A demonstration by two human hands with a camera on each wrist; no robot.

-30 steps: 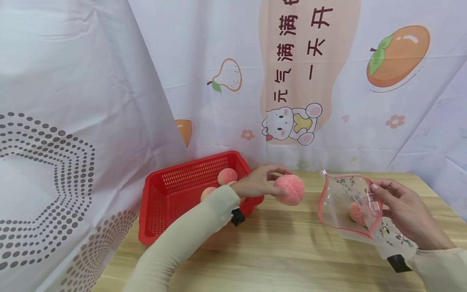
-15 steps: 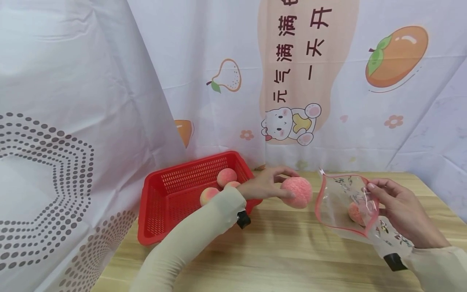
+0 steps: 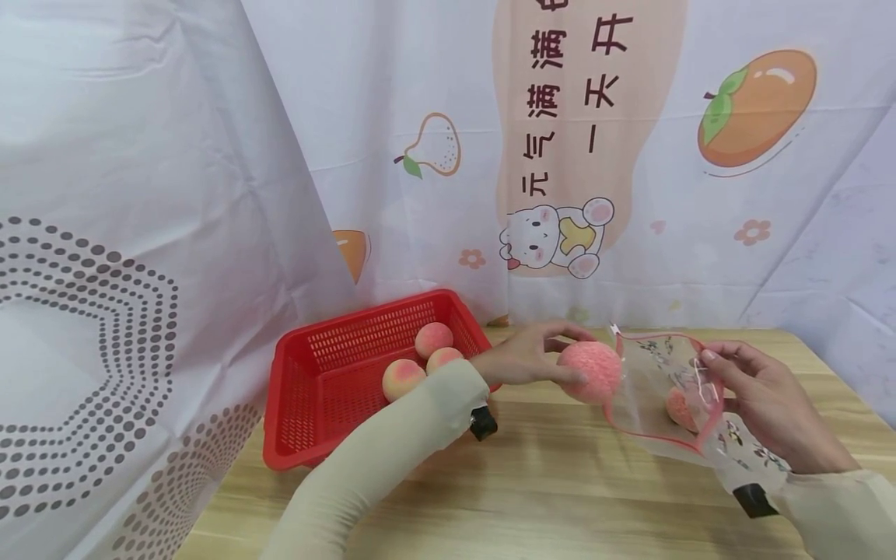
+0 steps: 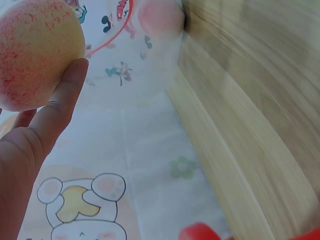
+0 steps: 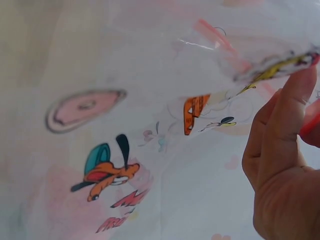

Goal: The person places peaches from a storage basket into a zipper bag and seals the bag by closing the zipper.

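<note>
In the head view my left hand (image 3: pixel 535 356) grips a pink fuzzy peach (image 3: pixel 593 373) by its left side. The left wrist view shows the same peach (image 4: pixel 35 52) with a yellowish side facing the fingers. It overlaps the left edge of the mouth of a clear zip bag (image 3: pixel 640 412) with red trim. My right hand (image 3: pixel 777 404) pinches the bag's right rim and holds the mouth wide. Another peach (image 3: pixel 680 410) shows through the film inside. Cartoon figures are printed on the bag (image 5: pixel 112 170) in the right wrist view.
A red plastic basket (image 3: pixel 294 350) stands at the left on the wooden table (image 3: pixel 546 498). Several peaches lie in it, among them a pink one (image 3: pixel 433 340) and a yellowish one (image 3: pixel 402 379). A printed curtain (image 3: pixel 448 218) hangs right behind the table.
My left hand has carried the peach rightward from near the basket to the bag's mouth. The right hand and the bag have shifted only slightly left.
</note>
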